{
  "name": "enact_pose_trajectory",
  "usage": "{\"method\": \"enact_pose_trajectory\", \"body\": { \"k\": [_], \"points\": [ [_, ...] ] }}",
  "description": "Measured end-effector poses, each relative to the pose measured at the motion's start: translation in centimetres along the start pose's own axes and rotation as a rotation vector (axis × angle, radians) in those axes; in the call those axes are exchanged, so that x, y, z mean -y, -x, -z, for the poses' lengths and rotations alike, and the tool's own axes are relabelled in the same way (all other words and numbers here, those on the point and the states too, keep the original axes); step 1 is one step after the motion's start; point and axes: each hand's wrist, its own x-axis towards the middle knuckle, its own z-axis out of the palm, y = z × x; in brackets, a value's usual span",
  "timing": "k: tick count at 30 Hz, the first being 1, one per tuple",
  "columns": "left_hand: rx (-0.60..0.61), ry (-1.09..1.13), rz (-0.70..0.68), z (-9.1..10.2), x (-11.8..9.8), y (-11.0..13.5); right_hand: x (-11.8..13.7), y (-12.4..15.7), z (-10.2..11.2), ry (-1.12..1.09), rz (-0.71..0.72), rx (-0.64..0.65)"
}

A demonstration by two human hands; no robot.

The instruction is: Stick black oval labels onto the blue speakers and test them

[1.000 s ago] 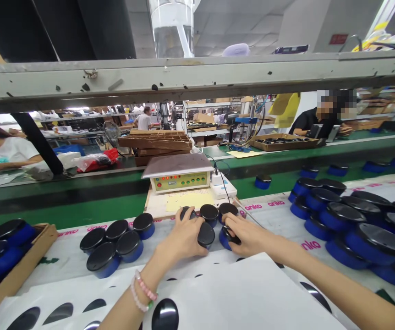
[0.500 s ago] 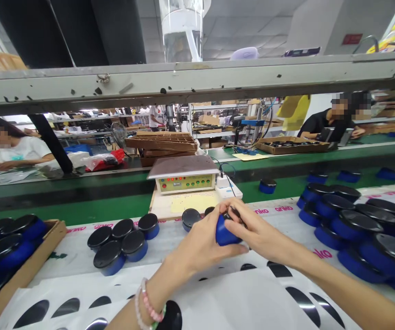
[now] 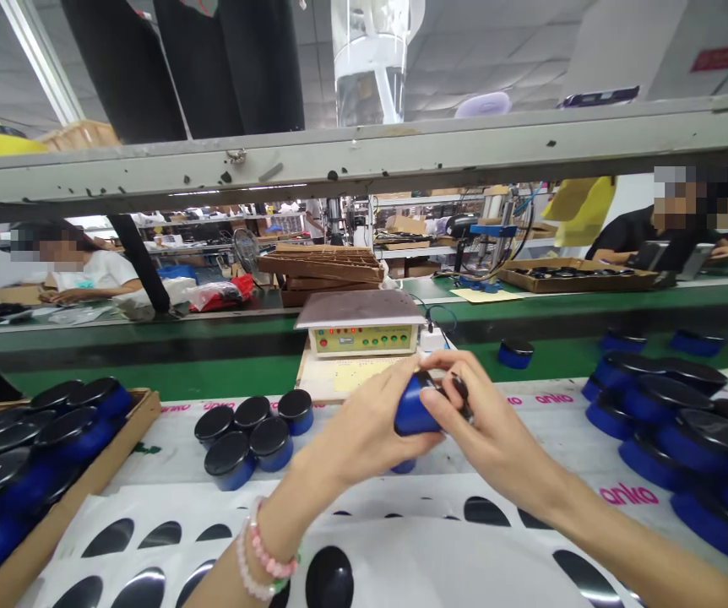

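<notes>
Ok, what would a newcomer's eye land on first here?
The left hand and right hand grip a blue canister at the center of the view. Black-lidded canisters stand in clusters on a white sheet to both sides. Straight ahead, beyond them, sits a control box with red lights.

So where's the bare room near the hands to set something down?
Free: the white printed sheet between the right hand and the black-lidded blue tins at far right. Crowded: those tins, the wooden tray, and the four tins left of the left hand.
</notes>
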Motion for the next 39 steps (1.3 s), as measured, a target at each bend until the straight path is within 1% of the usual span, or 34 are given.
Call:
{"method": "enact_pose_trajectory", "body": {
  "k": [1,2,3,4,6,7,8,9,10,12,13,15,17,20,23,25,28,30,32,35,39],
  "points": [
    [0.009,-0.076,0.059,0.8,0.5,0.0,0.8,0.4,0.6,0.082,0.04,0.035],
    [0.019,-0.158,0.136,1.6,1.3,0.1,1.7,0.8,1.2,0.148,0.066,0.113],
    [0.038,-0.234,0.213,2.4,2.2,0.1,2.5,1.3,1.7,0.189,0.07,0.234],
    [0.067,-0.292,0.278,2.9,3.3,0.2,3.2,1.8,2.2,0.208,0.047,0.391],
    [0.16,-0.355,0.366,3.5,5.7,0.3,3.6,2.9,2.8,0.265,-0.02,0.701],
    [0.218,-0.374,0.398,3.5,6.7,0.3,3.2,3.3,2.9,0.316,-0.039,0.815],
    [0.287,-0.401,0.434,3.4,7.6,0.4,2.5,3.8,2.9,0.378,-0.04,0.894],
    [0.36,-0.432,0.469,3.2,8.2,0.4,1.4,4.2,2.8,0.444,-0.021,0.941],
    [0.428,-0.465,0.501,2.9,8.6,0.4,0.1,4.6,2.7,0.508,0.008,0.956],
    [0.534,-0.533,0.558,2.4,8.6,0.5,-2.8,5.4,2.9,0.62,0.055,0.935],
    [0.572,-0.56,0.581,2.3,8.3,0.5,-4.3,5.7,3.2,0.659,0.049,0.913],
    [0.627,-0.591,0.617,2.4,7.5,0.6,-6.8,6.0,4.0,0.705,0.002,0.86],
    [0.664,-0.595,0.636,2.6,6.7,0.7,-8.8,5.8,4.9,0.72,-0.058,0.795],
    [0.676,-0.559,0.639,3.0,6.0,0.9,-11.2,4.4,5.5,0.724,-0.127,0.639],
    [0.609,-0.478,0.586,2.6,5.9,0.7,-13.0,2.4,4.7,0.683,-0.126,0.491],
    [0.547,-0.397,0.507,1.5,5.9,0.5,-13.7,1.3,3.5,0.654,-0.109,0.434],
    [0.486,-0.286,0.391,-1.1,6.0,0.3,-14.1,0.1,1.7,0.638,-0.106,0.398],
    [0.454,-0.254,0.355,-3.0,6.2,0.4,-14.2,-0.4,0.9,0.643,-0.123,0.382],
    [0.421,-0.245,0.343,-4.6,6.6,0.6,-14.1,-0.6,0.6,0.647,-0.146,0.375],
    [0.377,-0.24,0.322,-5.7,7.2,0.7,-13.5,-0.4,0.9,0.636,-0.172,0.39],
    [0.323,-0.216,0.292,-6.1,7.5,0.6,-11.8,0.9,1.3,0.576,-0.176,0.446]
  ]
}}
